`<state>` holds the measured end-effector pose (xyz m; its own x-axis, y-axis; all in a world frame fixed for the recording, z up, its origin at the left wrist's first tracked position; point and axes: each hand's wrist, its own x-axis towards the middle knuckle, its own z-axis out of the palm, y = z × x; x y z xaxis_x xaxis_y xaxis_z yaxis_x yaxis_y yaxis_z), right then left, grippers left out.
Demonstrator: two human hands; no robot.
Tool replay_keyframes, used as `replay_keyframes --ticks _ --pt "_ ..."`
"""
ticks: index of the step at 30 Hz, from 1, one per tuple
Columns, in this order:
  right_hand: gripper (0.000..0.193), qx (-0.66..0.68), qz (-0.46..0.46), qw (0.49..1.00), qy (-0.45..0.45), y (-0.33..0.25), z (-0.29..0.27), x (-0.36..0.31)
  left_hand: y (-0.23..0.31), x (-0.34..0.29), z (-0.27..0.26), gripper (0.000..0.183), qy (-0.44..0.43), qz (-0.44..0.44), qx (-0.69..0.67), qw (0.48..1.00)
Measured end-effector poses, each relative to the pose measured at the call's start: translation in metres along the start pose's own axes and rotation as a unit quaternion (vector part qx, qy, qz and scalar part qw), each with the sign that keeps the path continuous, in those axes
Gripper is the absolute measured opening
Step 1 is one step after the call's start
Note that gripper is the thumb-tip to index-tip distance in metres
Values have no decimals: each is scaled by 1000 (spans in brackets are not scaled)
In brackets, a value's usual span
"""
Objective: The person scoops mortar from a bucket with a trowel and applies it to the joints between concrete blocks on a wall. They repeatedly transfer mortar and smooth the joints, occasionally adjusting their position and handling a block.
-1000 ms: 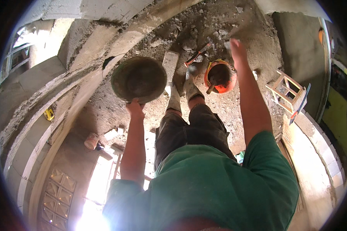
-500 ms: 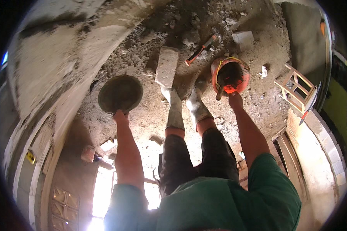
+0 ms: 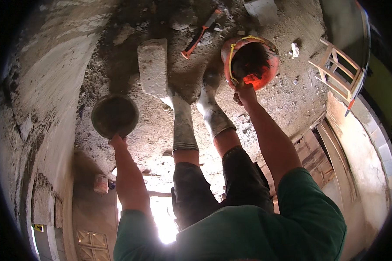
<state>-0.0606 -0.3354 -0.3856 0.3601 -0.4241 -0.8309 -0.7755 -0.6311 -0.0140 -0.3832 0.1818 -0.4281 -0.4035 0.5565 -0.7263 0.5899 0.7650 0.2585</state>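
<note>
My left hand [image 3: 118, 141] grips the near rim of a round, dark, shallow bowl [image 3: 114, 116], held out to the left above the ground. The inside of the bowl is in shadow. At the near rim of an orange-red bucket [image 3: 271, 71] with a yellow handle, my right hand [image 3: 245, 93] is closed around a dark, wooden-looking handle [image 3: 236, 99]. The head of that tool is hidden by my hand and the bucket. The bucket stands on the ground, its inside mostly dark, with a bright orange patch near my fingers.
A pale slab [image 3: 153, 65] lies before my left boot [image 3: 181, 117]. Beyond it lies an orange-and-black hammer-like tool [image 3: 201, 34]. A small wooden frame [image 3: 337, 69] stands at the right. Rough walls rise on both sides; rubble covers the ground.
My right hand has moved left along the bucket rim onto the wooden handle. The bowl remains in my left hand. The view has shifted, bringing the bucket closer.
</note>
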Motion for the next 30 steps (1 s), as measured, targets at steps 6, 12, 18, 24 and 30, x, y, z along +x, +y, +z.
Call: replay_keyframes --ticks 6,12,18,24,30 --pt "20 125 129 979 -91 -24 -16 2 13 -3 21 86 179 116 255 943" --pt "34 94 56 990 -86 19 -35 35 60 -140 153 116 -119 482 342 798" --pt "46 -391 -116 913 34 -11 -86 -9 69 -274 248 114 -167 636 341 671" --pt "37 -380 -165 907 68 6 -78 1 3 -338 313 95 -426 527 402 616" --pt "36 -456 -180 871 -21 21 -95 8 -47 -353 346 69 -444 433 451 642"
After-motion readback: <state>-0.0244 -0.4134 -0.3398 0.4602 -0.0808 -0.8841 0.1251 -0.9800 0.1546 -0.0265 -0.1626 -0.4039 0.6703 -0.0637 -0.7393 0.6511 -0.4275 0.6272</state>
